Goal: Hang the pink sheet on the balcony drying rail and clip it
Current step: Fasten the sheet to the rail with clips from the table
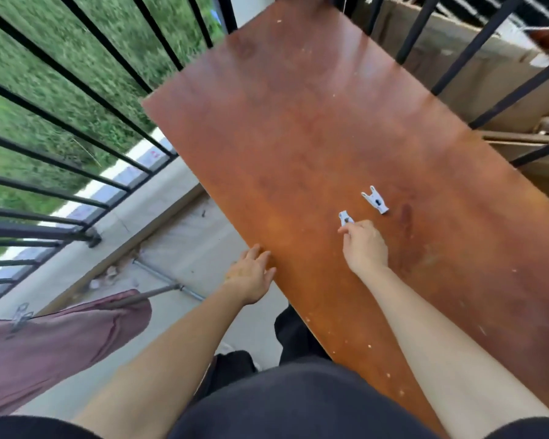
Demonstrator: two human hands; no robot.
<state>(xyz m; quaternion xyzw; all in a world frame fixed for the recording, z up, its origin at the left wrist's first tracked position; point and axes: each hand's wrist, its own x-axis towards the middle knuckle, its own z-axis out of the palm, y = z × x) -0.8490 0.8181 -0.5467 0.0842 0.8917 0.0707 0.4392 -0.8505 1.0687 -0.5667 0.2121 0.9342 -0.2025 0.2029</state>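
The pink sheet hangs over a thin metal drying rail at the lower left, with one pale clip fastened on its top edge. Two white clips lie on the brown wooden table: a near clip and a far clip. My right hand reaches over the table, and its fingertips touch the near clip without clearly gripping it. My left hand rests open on the table's left edge.
Black balcony railing bars run along the left, with grass beyond them. More bars and cardboard stand behind the table at the upper right. The concrete floor lies between table and railing.
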